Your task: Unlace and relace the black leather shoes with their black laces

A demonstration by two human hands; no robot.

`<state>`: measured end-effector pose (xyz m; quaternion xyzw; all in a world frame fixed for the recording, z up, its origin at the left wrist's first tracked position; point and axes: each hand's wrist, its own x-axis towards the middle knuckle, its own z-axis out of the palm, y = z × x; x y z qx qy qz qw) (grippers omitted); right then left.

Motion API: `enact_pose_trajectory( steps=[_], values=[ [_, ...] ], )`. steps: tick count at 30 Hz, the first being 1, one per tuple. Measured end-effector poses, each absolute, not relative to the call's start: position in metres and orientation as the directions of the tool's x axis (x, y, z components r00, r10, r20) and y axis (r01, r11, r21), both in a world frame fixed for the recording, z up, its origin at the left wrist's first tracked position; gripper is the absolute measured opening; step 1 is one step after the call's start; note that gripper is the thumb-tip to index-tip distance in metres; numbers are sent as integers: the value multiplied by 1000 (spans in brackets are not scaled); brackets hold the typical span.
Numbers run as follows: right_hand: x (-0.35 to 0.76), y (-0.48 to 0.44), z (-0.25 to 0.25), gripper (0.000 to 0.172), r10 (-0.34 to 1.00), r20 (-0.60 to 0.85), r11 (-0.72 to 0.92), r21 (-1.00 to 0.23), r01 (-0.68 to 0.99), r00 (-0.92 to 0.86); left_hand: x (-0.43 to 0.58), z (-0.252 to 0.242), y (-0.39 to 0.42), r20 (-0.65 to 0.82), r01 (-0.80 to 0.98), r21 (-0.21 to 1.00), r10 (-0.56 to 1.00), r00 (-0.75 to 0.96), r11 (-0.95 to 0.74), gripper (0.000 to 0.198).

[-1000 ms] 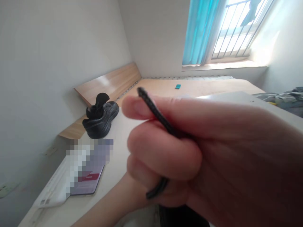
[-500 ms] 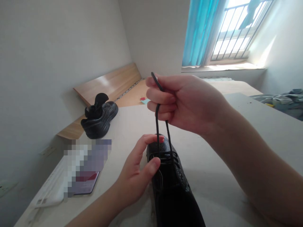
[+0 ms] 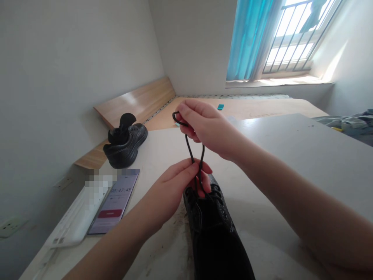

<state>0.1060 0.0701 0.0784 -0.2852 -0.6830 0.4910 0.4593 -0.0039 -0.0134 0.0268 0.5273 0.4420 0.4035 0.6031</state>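
Observation:
A black leather shoe [image 3: 208, 217] stands on the white tabletop at the lower middle, its toe pointing away from me. Two strands of black shoelace [image 3: 190, 147] rise from its eyelets. Above the toe, my right hand [image 3: 201, 122] is closed on the upper part of the lace, and a small loop sticks out at its fingertips. Lower down, my left hand [image 3: 186, 177] pinches the strands just over the lacing, its fingers partly hiding the toe. A second black shoe [image 3: 125, 146] stands at the left with its tongue pulled up.
A phone [image 3: 115, 200] showing a timer lies at the left beside a white object [image 3: 78, 223], partly blurred out. Behind the white table [image 3: 271, 155] is a wooden surface [image 3: 256, 107] with a small teal item [image 3: 220, 107]. Cloth [image 3: 354, 124] lies at the far right.
My left thumb and fingers have closed on the lace strands above the shoe. My right hand has turned over and shifted slightly, with the lace still in its fingers.

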Motion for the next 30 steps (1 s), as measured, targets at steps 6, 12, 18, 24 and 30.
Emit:
enact_pose_trajectory(
  steps=[6, 12, 18, 24, 30],
  values=[
    [126, 86, 78, 30, 801, 358, 569, -706, 423, -480, 3, 42, 3, -233, 228, 960, 917, 324, 163, 27],
    [144, 90, 82, 20, 827, 277, 552, -566, 613, -488, 12, 45, 12, -152, 507, 862, 951, 269, -5, 24],
    [153, 89, 76, 22, 834, 164, 505, -610, 611, -526, 6, 53, 17, -205, 309, 946, 922, 329, 100, 37],
    [188, 76, 56, 30, 818, -112, 182, -880, 438, -565, -9, 55, 23, -189, 333, 941, 911, 366, 62, 36],
    [200, 41, 51, 20, 726, -156, -281, -956, -81, -669, -13, 59, 19, -189, 158, 978, 887, 421, 133, 30]
  ],
)
